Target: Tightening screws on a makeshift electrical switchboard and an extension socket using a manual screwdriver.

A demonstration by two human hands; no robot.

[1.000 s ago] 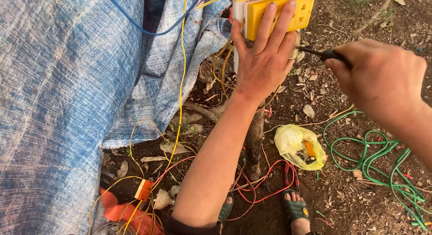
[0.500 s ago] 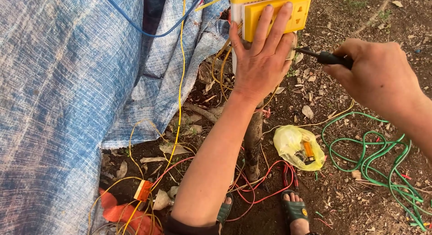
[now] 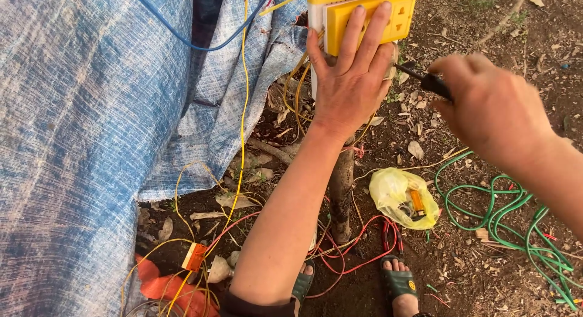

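My left hand (image 3: 352, 74) lies flat over a yellow socket panel (image 3: 395, 16) that is fixed to the top of a wooden post (image 3: 342, 189). Its fingers are spread and press on the panel's front. My right hand (image 3: 492, 107) is closed around the black handle of a screwdriver (image 3: 425, 79), whose shaft points left at the panel's right edge, just past my left fingertips. Yellow wires (image 3: 244, 110) run down from the panel to the ground.
A blue-white tarp (image 3: 79, 122) fills the left side. A yellow plastic bag (image 3: 404, 198) with small parts, coiled green wire (image 3: 516, 214), red wires (image 3: 358, 244) and an orange object (image 3: 164, 286) lie on the dirt. My sandalled feet (image 3: 398, 283) stand by the post.
My right hand with the screwdriver has shifted slightly left and down toward the panel. My left hand stays pressed on the panel.
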